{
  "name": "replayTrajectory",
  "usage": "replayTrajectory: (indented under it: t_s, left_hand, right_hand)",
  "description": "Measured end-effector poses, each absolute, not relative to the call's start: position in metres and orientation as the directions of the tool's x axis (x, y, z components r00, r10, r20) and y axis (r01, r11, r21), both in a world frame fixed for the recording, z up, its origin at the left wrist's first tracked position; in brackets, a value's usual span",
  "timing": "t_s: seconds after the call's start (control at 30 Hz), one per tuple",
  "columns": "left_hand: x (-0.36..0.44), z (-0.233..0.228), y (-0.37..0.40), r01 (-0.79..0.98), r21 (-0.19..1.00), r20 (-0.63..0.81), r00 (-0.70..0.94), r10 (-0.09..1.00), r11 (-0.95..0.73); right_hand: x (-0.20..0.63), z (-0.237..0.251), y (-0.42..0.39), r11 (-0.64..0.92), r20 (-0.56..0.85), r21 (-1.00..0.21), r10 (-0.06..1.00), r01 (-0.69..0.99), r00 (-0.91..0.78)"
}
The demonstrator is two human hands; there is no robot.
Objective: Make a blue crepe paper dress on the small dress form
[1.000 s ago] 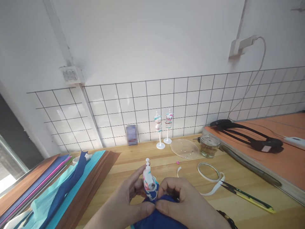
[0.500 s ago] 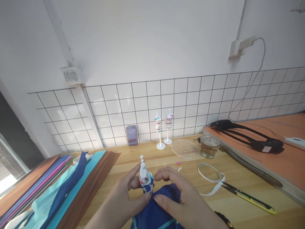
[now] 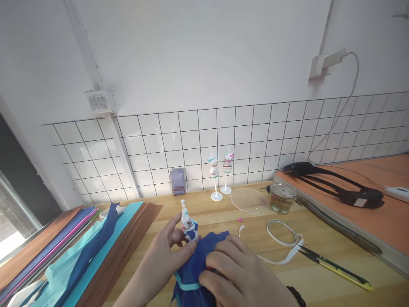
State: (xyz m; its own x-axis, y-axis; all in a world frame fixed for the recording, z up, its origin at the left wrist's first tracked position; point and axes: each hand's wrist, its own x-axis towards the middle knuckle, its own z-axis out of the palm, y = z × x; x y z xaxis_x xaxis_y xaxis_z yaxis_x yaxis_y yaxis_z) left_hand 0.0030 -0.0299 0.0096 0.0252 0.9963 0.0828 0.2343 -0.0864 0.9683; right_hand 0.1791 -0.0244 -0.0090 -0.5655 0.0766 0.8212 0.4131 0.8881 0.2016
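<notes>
Wooden bench [image 3: 319, 273] w/ white tiled wall [image 3: 191, 136] behind — both hands' grip pinching blue cloth [image 3: 198, 273].

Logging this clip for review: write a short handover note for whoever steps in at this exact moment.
Left hand pinches the small mannequin at its waist. Right hand presses the dark blue paper skirt against it. The skirt, with a teal band, is wrapped round the lower part; the patterned bust shows above it. Skirt not visibly fastened. White tape roll and scissors lie to the right on the wooden table; two other mannequins stand by the tiled wall.
</notes>
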Motion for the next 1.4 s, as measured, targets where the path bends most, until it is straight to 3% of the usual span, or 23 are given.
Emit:
replayTrajectory:
  t_s: [0.23, 0.4, 0.87, 1.2, 1.3, 1.4]
  left_hand:
    - [0.003, 0.007, -0.028, 0.171, 0.98, 0.078, 0.143, 0.987, -0.103]
    - [0.003, 0.004, -0.026, 0.11, 0.989, 0.078, 0.146, 0.986, -0.095]
    - [0.003, 0.008, -0.028, 0.216, 0.973, 0.072, 0.074, 0.995, -0.086]
    - [-0.004, 0.005, -0.023, 0.197, 0.96, 0.169, 0.156, 0.973, -0.198]
    - [-0.008, 0.006, -0.023, 0.235, 0.949, 0.169, 0.184, 0.968, -0.21]
    - [-0.009, 0.01, -0.025, 0.252, 0.941, 0.17, 0.232, 0.958, -0.228]
  right_hand:
    - [0.179, -0.008, -0.029, 0.862, 0.839, 0.204, 0.089, 0.463, -0.536]
    - [0.179, -0.009, -0.032, 0.846, 0.844, 0.257, 0.039, 0.466, -0.535]
    - [0.174, -0.016, -0.028, 0.847, 0.856, 0.299, -0.035, 0.439, -0.516]
    - [0.171, -0.024, -0.025, 0.88, 0.816, 0.288, -0.018, 0.379, -0.578]
    - [0.179, -0.018, -0.024, 0.94, 0.836, 0.169, 0.022, 0.295, -0.549]
    - [0.189, -0.012, -0.025, 0.95, 0.855, -0.198, 0.289, 0.243, -0.43]
